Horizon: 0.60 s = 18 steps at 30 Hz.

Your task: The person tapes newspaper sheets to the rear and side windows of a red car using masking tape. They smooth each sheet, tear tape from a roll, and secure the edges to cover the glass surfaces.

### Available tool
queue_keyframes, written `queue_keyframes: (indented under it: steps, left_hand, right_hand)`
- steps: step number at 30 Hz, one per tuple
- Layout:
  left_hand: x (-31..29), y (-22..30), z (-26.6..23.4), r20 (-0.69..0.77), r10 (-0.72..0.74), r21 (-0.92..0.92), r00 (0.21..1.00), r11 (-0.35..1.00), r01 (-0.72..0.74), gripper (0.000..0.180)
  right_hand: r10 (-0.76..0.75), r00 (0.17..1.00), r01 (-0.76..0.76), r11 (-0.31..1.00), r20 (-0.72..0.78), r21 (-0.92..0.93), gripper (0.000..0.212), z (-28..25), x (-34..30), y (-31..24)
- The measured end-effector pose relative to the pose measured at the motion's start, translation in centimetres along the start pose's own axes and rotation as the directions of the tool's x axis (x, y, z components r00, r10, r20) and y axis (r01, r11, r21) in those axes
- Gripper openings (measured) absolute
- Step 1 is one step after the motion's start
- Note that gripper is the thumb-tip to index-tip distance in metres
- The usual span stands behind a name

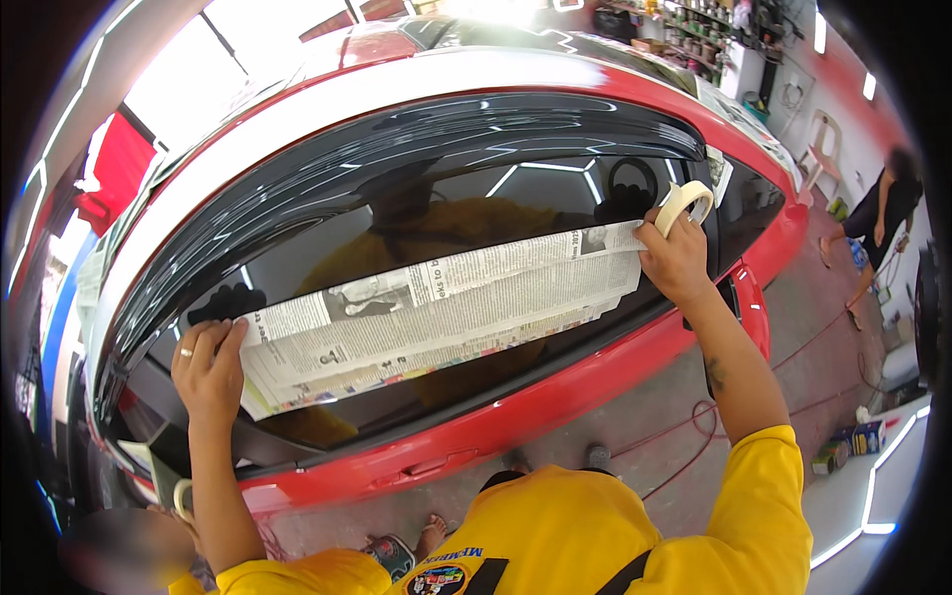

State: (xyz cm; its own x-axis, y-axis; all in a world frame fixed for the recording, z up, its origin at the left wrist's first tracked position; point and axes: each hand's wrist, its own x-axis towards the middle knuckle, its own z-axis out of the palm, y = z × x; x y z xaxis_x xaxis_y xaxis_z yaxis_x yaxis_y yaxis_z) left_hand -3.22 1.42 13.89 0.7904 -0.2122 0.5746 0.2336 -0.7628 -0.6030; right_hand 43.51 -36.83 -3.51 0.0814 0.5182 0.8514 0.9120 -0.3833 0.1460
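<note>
A long folded sheet of newspaper [436, 307] stretches between my two hands, in front of the dark side window [436, 213] of a red car. Its left upper corner is pinched in my left hand [208, 362], which wears a ring. My right hand [679, 253] grips the right upper corner and also carries a roll of masking tape [686, 203], cream coloured, around the fingers. Several layers show along the sheet's lower edge. Whether the paper touches the glass, I cannot tell.
The red car door [416, 466] runs below the window. Close at the lower left is a person in yellow [307, 575] with a tape roll [181, 501] beside them. Another person [878, 223] stands at the right, near a plastic chair [821, 154]. A red hose [684, 446] lies on the floor.
</note>
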Motion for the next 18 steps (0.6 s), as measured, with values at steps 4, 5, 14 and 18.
queue_keyframes:
  steps: [4,5,14,18]
  left_hand:
    - [-0.1,-1.0,0.8,-0.035,0.064,-0.021,0.997,0.998,-0.065,0.031]
    - [-0.5,-1.4,0.8,-0.048,0.090,-0.020,0.995,0.996,-0.091,0.030]
    - [-0.9,-3.5,1.1,-0.049,0.236,0.003,0.970,0.972,-0.236,0.016]
    - [-1.4,-3.8,1.1,-0.027,0.261,0.075,0.965,0.963,-0.258,0.017]
  right_hand:
    - [0.081,0.996,-0.081,0.997,-0.040,-0.015,0.027,0.0,-0.3,-0.5]
    - [0.100,0.993,-0.101,0.995,-0.060,-0.012,0.027,0.3,-0.3,-0.9]
    - [0.226,0.971,-0.232,0.968,-0.073,-0.093,0.036,0.6,-0.7,-2.9]
    - [0.178,0.978,-0.190,0.976,-0.113,-0.109,0.042,0.9,-0.9,-3.1]
